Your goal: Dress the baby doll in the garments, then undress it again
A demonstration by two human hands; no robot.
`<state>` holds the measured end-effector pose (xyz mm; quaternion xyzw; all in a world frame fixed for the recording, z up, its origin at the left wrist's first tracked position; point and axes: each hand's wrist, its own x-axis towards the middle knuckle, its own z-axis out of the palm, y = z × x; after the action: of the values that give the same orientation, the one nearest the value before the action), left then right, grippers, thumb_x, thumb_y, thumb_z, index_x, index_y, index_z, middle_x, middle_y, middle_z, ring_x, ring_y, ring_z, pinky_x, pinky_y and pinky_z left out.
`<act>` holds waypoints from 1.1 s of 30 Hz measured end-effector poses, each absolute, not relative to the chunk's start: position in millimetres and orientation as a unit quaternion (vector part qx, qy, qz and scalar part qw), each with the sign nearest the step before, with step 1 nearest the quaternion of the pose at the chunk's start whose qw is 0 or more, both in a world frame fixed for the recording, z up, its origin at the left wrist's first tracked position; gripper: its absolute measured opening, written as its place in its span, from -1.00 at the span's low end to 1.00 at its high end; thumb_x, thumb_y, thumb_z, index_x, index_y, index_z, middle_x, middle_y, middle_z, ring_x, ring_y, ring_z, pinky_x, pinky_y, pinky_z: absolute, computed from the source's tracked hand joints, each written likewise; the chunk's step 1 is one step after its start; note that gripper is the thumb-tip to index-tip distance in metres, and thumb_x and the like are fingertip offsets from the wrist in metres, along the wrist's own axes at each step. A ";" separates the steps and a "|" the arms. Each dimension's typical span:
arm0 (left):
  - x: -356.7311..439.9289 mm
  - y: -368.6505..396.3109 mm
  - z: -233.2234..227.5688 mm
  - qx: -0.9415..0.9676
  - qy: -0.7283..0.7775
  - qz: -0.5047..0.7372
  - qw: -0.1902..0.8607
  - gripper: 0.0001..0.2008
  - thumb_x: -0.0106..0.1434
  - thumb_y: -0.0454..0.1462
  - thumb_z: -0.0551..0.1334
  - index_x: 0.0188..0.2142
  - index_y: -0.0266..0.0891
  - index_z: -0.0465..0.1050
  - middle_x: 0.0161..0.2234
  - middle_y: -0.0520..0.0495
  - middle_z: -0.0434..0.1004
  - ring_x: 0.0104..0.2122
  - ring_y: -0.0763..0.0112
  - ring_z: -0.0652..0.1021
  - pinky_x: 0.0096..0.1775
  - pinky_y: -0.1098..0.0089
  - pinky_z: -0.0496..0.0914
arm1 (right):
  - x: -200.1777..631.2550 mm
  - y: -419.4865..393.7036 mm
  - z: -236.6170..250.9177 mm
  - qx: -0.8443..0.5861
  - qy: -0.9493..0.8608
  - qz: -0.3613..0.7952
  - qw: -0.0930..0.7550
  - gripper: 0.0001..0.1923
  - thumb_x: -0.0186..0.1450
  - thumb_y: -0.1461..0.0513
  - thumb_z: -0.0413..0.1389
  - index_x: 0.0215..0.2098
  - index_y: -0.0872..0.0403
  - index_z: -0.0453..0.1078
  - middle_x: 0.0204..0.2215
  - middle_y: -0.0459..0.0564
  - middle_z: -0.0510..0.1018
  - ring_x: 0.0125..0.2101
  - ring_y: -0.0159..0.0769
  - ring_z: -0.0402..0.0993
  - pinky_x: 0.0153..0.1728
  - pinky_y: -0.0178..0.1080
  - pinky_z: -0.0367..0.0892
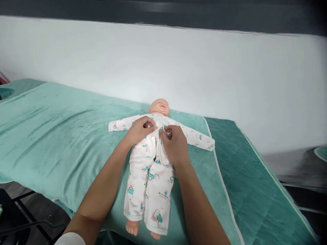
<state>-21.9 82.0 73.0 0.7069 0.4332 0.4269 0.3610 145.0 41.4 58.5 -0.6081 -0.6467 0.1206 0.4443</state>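
A baby doll (159,106) lies on its back on a teal towel (63,129), arms spread, dressed in a white printed romper (150,183). Its bare feet stick out at the near end. My left hand (140,130) pinches the romper's left front edge at the chest. My right hand (175,144) grips the right front edge beside it, fingertips almost touching the left hand's. The chest opening is hidden under both hands.
The towel covers a padded table with a darker green cover (255,190) showing at the right. A white wall (178,68) runs behind. Dark metal legs (22,217) and floor show at lower left.
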 end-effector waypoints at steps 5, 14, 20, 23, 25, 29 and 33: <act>-21.8 82.3 80.3 0.721 0.443 0.394 0.358 -0.84 0.23 -0.18 0.25 -0.38 -0.22 0.40 -0.45 0.06 0.39 -0.45 0.49 0.31 -0.40 0.44 0.18 | 148.4 52.2 66.7 -0.632 -0.645 0.145 0.405 -0.80 0.31 0.11 0.03 -0.41 0.03 0.34 -0.47 -0.04 0.46 -0.42 -0.27 0.31 -0.32 -0.20 0.16; -5.9 72.9 83.3 0.673 0.422 0.462 0.395 -0.78 0.28 -0.12 0.22 -0.34 -0.23 0.40 -0.43 0.04 0.41 -0.41 0.48 0.36 -0.33 0.45 0.25 | 149.4 49.6 78.0 -0.569 -0.520 0.343 0.537 -0.76 0.22 0.05 0.17 -0.29 0.06 0.49 -0.41 -0.07 0.57 -0.40 -0.31 0.43 -0.35 -0.27 0.31; -9.8 74.9 81.5 0.679 0.419 0.434 0.418 -0.82 0.28 -0.17 0.20 -0.30 -0.25 0.45 -0.37 0.02 0.46 -0.36 0.47 0.41 -0.27 0.44 0.28 | 139.7 44.5 69.2 -0.553 -0.511 0.358 0.552 -0.76 0.22 0.08 0.20 -0.26 0.07 0.52 -0.33 -0.03 0.61 -0.30 -0.27 0.50 -0.21 -0.23 0.37; -10.4 76.2 80.0 0.680 0.419 0.433 0.417 -0.82 0.27 -0.18 0.20 -0.29 -0.26 0.47 -0.36 0.01 0.48 -0.34 0.46 0.43 -0.25 0.43 0.29 | 143.6 44.7 63.7 -0.537 -0.508 0.371 0.561 -0.74 0.20 0.09 0.22 -0.23 0.07 0.53 -0.32 -0.03 0.61 -0.29 -0.27 0.51 -0.20 -0.22 0.38; -9.1 76.5 78.8 0.673 0.420 0.440 0.421 -0.81 0.27 -0.17 0.21 -0.28 -0.26 0.49 -0.34 0.00 0.51 -0.32 0.45 0.45 -0.23 0.43 0.31 | 145.6 44.1 61.4 -0.530 -0.509 0.382 0.561 -0.74 0.20 0.10 0.22 -0.21 0.07 0.53 -0.32 -0.03 0.61 -0.30 -0.28 0.50 -0.21 -0.23 0.38; -6.1 76.8 76.6 0.648 0.415 0.450 0.453 -0.80 0.24 -0.16 0.25 -0.30 -0.27 0.50 -0.33 -0.03 0.54 -0.31 0.44 0.48 -0.23 0.42 0.33 | 144.0 41.2 60.3 -0.533 -0.514 0.375 0.558 -0.76 0.18 0.14 0.24 -0.20 0.06 0.52 -0.32 -0.04 0.59 -0.34 -0.33 0.47 -0.24 -0.26 0.38; -5.3 78.1 73.9 0.625 0.412 0.463 0.476 -0.75 0.18 -0.12 0.33 -0.35 -0.29 0.48 -0.36 -0.03 0.53 -0.35 0.45 0.47 -0.26 0.43 0.33 | 139.6 38.4 61.0 -0.539 -0.524 0.355 0.555 -0.76 0.19 0.16 0.23 -0.19 0.05 0.51 -0.34 -0.07 0.56 -0.37 -0.36 0.43 -0.28 -0.28 0.38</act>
<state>-5.3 78.1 73.9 0.6246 0.4116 0.4626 0.4759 139.6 38.4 61.0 -0.5391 -0.5242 0.3551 0.5554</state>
